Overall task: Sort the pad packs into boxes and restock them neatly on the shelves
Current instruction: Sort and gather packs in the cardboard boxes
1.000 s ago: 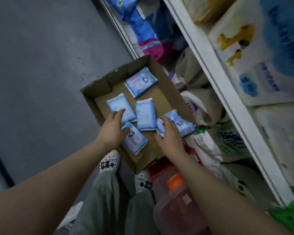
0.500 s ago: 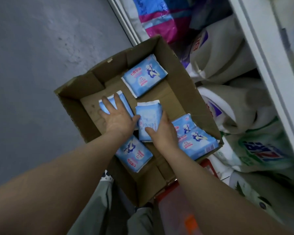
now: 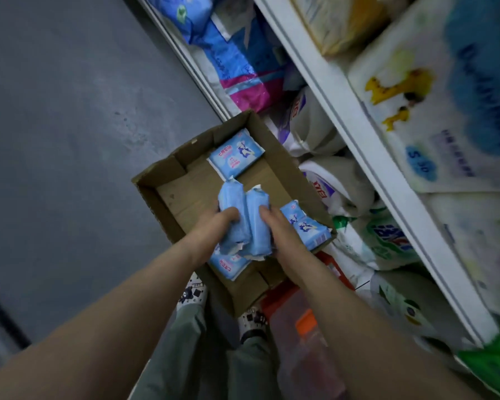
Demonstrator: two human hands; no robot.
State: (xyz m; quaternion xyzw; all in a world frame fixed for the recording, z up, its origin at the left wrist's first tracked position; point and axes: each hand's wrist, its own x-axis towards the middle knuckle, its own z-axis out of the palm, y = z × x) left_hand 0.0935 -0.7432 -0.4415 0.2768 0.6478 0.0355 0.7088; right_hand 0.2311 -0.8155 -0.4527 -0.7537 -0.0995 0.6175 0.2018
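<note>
Brown cardboard forms the open box [image 3: 168, 203], which sits on the grey floor [image 3: 70, 140] beside the white shelf [image 3: 358, 134]. Over the middle of the box, the left hand [image 3: 211, 229] grasps one light blue pad pack [image 3: 233, 215], with its fingers curled around the pack's side. The right hand [image 3: 277, 229] grasps a second pad pack [image 3: 259, 223] in the same way. The two held packs stand on edge and touch each other between the hands, above the bottom of the box.

A flat pad pack [image 3: 237, 154] lies in the far corner of the box, with its printed face up. Another pair of packs [image 3: 306, 226] leans at the right wall of the box, just beside the right hand. One more pack [image 3: 228, 264] lies flat under the left wrist, near the front edge.

On the lower shelf level there are white sacks [image 3: 324, 131] and a green and white bag [image 3: 387, 241]. A blue and pink package [image 3: 243, 70] stands further away. On the upper level lies a large white pack with a yellow print [image 3: 401, 90]. Under the arms I see grey trousers [image 3: 185, 342], patterned socks [image 3: 194, 290] and a red plastic container [image 3: 300, 321].
</note>
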